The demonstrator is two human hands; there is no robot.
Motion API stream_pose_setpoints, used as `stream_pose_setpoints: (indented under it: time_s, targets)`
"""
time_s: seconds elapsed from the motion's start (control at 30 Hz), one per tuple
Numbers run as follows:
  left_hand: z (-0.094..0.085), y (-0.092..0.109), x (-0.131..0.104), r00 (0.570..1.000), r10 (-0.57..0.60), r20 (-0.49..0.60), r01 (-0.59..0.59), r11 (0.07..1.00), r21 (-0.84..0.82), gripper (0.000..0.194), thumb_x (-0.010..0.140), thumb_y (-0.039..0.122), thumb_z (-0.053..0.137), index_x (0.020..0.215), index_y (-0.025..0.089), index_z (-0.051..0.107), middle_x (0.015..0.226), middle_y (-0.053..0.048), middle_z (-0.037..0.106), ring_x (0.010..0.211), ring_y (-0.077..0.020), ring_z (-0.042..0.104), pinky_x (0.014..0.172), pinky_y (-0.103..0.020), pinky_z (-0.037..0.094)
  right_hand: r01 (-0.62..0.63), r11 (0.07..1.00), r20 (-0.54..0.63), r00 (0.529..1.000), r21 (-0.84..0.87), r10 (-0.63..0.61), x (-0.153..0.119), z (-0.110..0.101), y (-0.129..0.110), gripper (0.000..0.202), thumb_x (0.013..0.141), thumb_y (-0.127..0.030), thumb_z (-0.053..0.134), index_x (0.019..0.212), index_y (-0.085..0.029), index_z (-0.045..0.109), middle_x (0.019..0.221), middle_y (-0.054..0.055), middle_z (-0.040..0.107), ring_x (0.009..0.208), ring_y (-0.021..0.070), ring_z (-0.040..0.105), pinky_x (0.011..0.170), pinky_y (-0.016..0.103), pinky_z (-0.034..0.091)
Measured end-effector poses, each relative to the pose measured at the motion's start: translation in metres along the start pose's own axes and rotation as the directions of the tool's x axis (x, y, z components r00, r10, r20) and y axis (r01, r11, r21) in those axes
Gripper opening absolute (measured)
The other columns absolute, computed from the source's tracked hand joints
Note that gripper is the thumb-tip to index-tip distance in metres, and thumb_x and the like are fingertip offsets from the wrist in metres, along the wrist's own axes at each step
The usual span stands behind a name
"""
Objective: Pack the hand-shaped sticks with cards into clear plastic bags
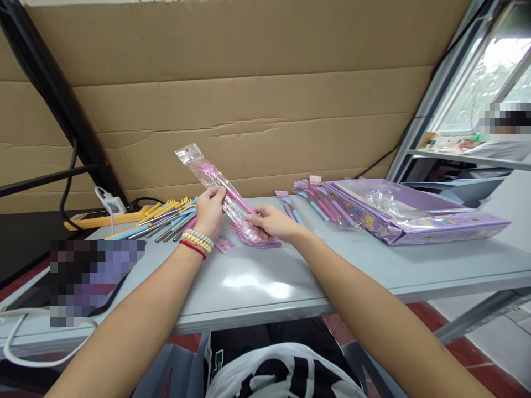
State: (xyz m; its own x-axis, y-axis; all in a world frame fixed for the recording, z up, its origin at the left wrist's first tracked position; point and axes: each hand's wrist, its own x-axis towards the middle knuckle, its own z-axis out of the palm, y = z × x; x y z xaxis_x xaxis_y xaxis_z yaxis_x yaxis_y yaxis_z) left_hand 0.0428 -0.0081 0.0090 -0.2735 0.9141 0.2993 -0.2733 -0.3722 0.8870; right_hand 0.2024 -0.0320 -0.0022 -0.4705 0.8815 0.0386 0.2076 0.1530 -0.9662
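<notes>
Both hands hold a clear plastic bag (189,155) with a pink back scratcher (236,198) inside, tilted with its clawed head up to the left. My left hand (210,211) pinches the bag near its middle. Lower down, the fingers of my right hand (267,222) close on the bag at the handle end. Beneath them lies a spread of small pink printed cards (269,242), partly covered by my right hand; a single card (224,244) sits apart. Left of my left hand is a pile of loose back scratchers (166,221) with metal rods and yellow, blue or pink parts.
Bagged back scratchers (327,207) with header cards lie to the right, beside a purple box (398,218) with plastic on it. A phone (99,276), a white cable (25,362) and a yellow power strip (95,220) are at left. Cardboard (257,99) walls the back; a person (501,146) sits far right.
</notes>
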Motion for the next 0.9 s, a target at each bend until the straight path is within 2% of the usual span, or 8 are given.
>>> stream_pose_setpoints:
  time_s: [0.2,0.4,0.53,0.6,0.67,0.73,0.83,0.9]
  targets:
    - [0.008,0.0,-0.015,0.95,-0.072,0.305,0.053,0.996,0.072,0.035,0.056,0.035,0.076,0.077,0.014,0.059,0.067,-0.002,0.061,0.056,-0.0118,0.056,0.049,-0.023,0.044,0.128,0.992,-0.161,0.979,-0.013,-0.128,0.005,-0.003,0.004,0.024,0.082,-0.039,0.057,0.089,-0.016,0.056,0.043,-0.009,0.042,0.033,0.0037,0.033,0.034,0.016,0.024]
    - [0.007,0.006,-0.011,0.989,-0.055,0.139,0.063,0.997,-0.052,0.027,0.055,0.029,0.074,0.067,0.014,0.055,0.061,0.002,0.056,0.058,-0.011,0.054,0.049,-0.023,0.045,0.154,0.987,-0.217,0.966,0.054,-0.139,0.003,-0.003,0.0,0.026,0.081,-0.041,0.057,0.09,-0.018,0.048,0.061,-0.003,0.059,0.036,0.0061,0.045,0.032,0.018,0.032]
    - [0.005,0.011,-0.007,0.986,-0.096,0.137,0.125,0.967,-0.222,0.022,0.051,0.019,0.072,0.06,0.014,0.052,0.056,0.005,0.054,0.054,-0.0086,0.052,0.05,-0.021,0.043,0.23,0.965,-0.131,0.968,0.125,-0.213,-0.001,-0.004,-0.005,0.033,0.077,-0.048,0.057,0.084,-0.017,0.053,0.065,-0.001,0.058,0.042,0.0067,0.049,0.035,0.019,0.036]
    - [0.005,0.012,-0.006,0.985,-0.097,0.14,0.13,0.959,-0.25,0.021,0.05,0.016,0.072,0.06,0.014,0.053,0.055,0.005,0.054,0.054,-0.0083,0.052,0.052,-0.021,0.042,0.265,0.957,-0.151,0.957,0.117,-0.247,-0.001,-0.005,-0.005,0.034,0.074,-0.049,0.059,0.085,-0.017,0.053,0.064,-0.002,0.056,0.043,0.0074,0.05,0.036,0.02,0.037]
    - [0.005,0.011,-0.006,0.986,-0.094,0.134,0.125,0.962,-0.242,0.021,0.05,0.016,0.071,0.06,0.014,0.053,0.055,0.005,0.055,0.053,-0.0085,0.053,0.052,-0.022,0.042,0.329,0.943,-0.242,0.92,0.049,-0.308,-0.001,-0.006,-0.003,0.032,0.073,-0.045,0.061,0.089,-0.018,0.051,0.064,-0.004,0.054,0.045,0.0076,0.049,0.039,0.02,0.037]
    - [0.005,0.011,-0.006,0.988,-0.094,0.122,0.12,0.966,-0.23,0.021,0.05,0.017,0.072,0.06,0.014,0.054,0.054,0.005,0.055,0.052,-0.0089,0.053,0.051,-0.022,0.042,0.402,0.907,-0.325,0.847,-0.126,-0.42,-0.002,-0.006,0.0,0.025,0.073,-0.039,0.061,0.085,-0.02,0.05,0.065,-0.004,0.053,0.049,0.0077,0.049,0.045,0.021,0.039]
    - [0.004,0.011,-0.007,0.986,-0.097,0.136,0.125,0.969,-0.213,0.023,0.052,0.02,0.073,0.06,0.014,0.053,0.055,0.004,0.057,0.053,-0.0098,0.054,0.051,-0.023,0.042,0.438,0.788,-0.326,0.739,-0.432,-0.589,-0.002,-0.004,0.002,0.015,0.073,-0.031,0.061,0.075,-0.019,0.052,0.071,-0.002,0.056,0.058,0.0085,0.05,0.056,0.023,0.04]
    - [0.004,0.011,-0.007,0.984,-0.098,0.146,0.127,0.971,-0.204,0.025,0.052,0.021,0.075,0.061,0.014,0.053,0.056,0.004,0.057,0.053,-0.0097,0.055,0.051,-0.023,0.043,0.408,0.745,-0.329,0.71,-0.528,-0.623,-0.002,-0.003,0.003,0.014,0.073,-0.03,0.062,0.074,-0.019,0.054,0.075,0.0,0.057,0.06,0.0094,0.051,0.059,0.024,0.04]
